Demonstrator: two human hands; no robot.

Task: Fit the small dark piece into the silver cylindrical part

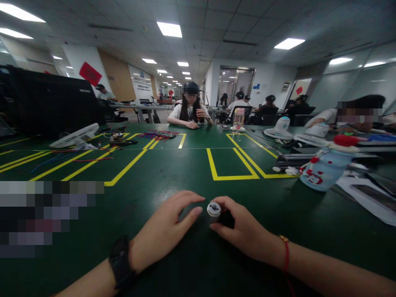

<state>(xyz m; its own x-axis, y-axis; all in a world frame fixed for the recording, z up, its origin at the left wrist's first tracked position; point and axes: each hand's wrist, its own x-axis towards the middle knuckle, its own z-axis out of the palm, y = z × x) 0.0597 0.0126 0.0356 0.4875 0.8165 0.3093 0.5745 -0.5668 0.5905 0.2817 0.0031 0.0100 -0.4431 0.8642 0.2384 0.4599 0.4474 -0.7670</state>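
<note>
Beneath the left hand (163, 225) and the right hand (247, 231), a dark green table (176, 171) is spread, marked beyond the fingers with yellow tape (229, 178). The room is lit by ceiling panels (169, 29); a person (189, 110) is seated across the table, straight ahead of the fingers. Thin wires (159, 135) are heaped far beyond the left fingers, and a white fan (76, 136) is laid farther left.

A light blue bottle (326, 167) with a red top is stood well to the right of the right fingers and beyond them; a pinkish clear bottle (238, 117) is placed much farther ahead. What is held in either cannot be told.

A small metal cylinder (213, 213) is gripped between the right thumb and fingers. It is kept roughly upright, its long axis near vertical, its round end faced upward; whether its base is rested on the table cannot be told. The left fingers are parted from the thumb, unclosed, just left of it.
</note>
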